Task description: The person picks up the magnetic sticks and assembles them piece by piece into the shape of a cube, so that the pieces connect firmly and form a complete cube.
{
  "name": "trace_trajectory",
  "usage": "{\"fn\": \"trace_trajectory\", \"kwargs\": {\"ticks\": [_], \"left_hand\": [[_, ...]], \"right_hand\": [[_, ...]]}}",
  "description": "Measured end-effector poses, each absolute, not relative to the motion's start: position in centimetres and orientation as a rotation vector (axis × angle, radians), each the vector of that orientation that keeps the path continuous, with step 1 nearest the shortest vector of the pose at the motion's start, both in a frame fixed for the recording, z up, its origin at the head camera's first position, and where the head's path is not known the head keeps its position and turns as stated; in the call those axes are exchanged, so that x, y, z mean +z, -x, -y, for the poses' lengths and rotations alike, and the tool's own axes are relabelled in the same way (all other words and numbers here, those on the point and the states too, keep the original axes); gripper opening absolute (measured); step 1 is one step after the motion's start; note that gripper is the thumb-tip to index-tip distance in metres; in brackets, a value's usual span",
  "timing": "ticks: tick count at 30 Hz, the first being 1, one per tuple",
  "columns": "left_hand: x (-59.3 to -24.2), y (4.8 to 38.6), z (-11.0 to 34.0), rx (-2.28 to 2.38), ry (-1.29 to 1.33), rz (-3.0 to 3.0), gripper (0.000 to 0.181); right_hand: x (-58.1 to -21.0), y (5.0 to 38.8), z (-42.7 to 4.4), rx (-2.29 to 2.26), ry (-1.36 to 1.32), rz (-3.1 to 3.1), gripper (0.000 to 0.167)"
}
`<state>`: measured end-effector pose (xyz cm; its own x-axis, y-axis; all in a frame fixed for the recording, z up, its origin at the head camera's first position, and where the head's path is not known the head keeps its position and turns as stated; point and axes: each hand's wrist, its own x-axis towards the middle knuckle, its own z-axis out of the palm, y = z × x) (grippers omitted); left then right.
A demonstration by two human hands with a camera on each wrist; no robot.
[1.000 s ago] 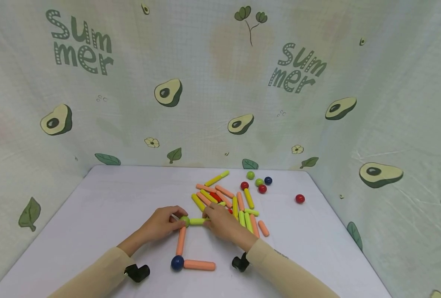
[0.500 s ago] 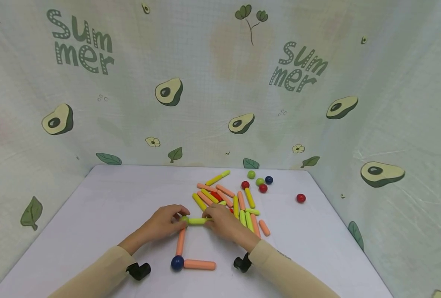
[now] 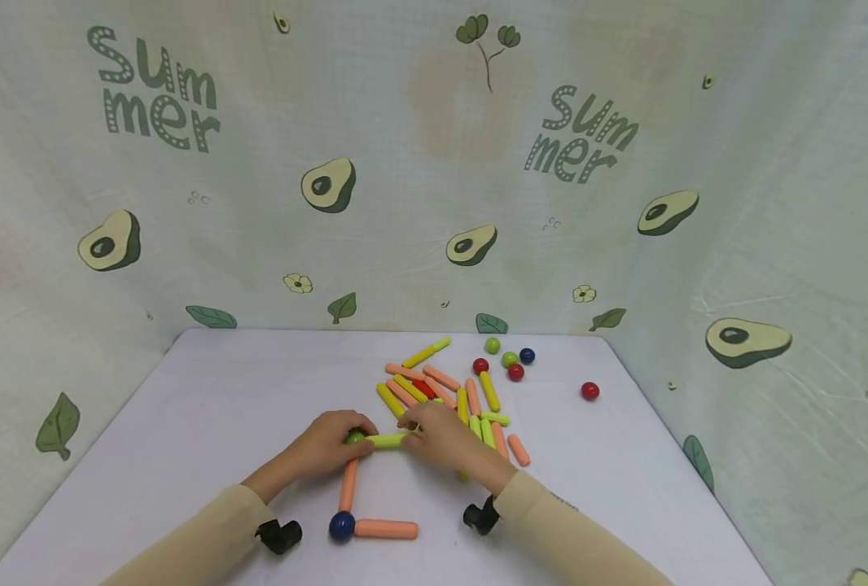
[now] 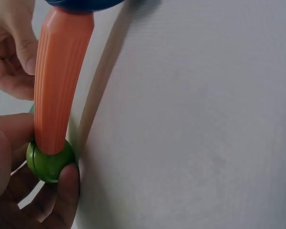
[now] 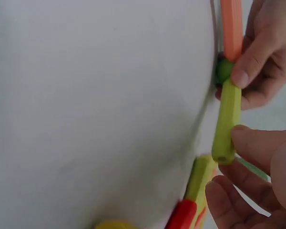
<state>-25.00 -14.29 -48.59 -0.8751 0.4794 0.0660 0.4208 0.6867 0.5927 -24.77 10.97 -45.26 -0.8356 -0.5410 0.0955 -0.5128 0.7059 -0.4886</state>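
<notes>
My left hand [image 3: 327, 442] grips a green ball [image 4: 47, 164] between thumb and fingers, with the thumb also reaching the joint with a light green rod [image 5: 226, 114]. My right hand [image 3: 444, 443] pinches that rod near its free end, thumb on one side and a finger by the tip. A coral rod [image 4: 59, 81] runs from the green ball to a dark blue ball [image 3: 342, 526] nearer me. Out of the blue ball, a second coral rod [image 3: 386, 529] points right, lying on the table. The joined pieces form three sides of a square.
Past my right hand lies a loose pile of yellow, coral, light green and red rods [image 3: 423, 389]. Behind it sit loose balls, among them a red ball [image 3: 515, 372] and a blue ball [image 3: 527, 356]. Another red ball [image 3: 590, 391] lies alone on the white table [image 3: 243, 382].
The joined pieces have shifted slightly left and towards me. My left hand has come further over the green ball, its thumb now by the light green rod. The right hand keeps its pinch.
</notes>
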Motion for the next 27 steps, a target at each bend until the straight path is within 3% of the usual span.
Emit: {"fn": "trace_trajectory", "kwargs": {"ticks": [9, 16, 24, 27], "left_hand": [[-48.8, 25.0, 14.4, 0.947, -0.72, -2.794, 0.01], [-48.4, 24.9, 14.4, 0.955, -0.713, -2.783, 0.01], [-48.2, 24.7, 14.5, 0.943, -0.715, -2.787, 0.01], [-48.3, 24.7, 14.5, 0.941, -0.723, -2.791, 0.01]], "right_hand": [[-42.7, 28.9, -18.3, -0.849, 0.605, -3.039, 0.023], [-44.3, 32.6, -25.3, -0.672, 0.348, -3.257, 0.027], [-46.2, 33.8, -27.2, -0.588, 0.251, -3.145, 0.037], [-46.6, 34.0, -27.2, -0.584, 0.272, -3.146, 0.033]]}}
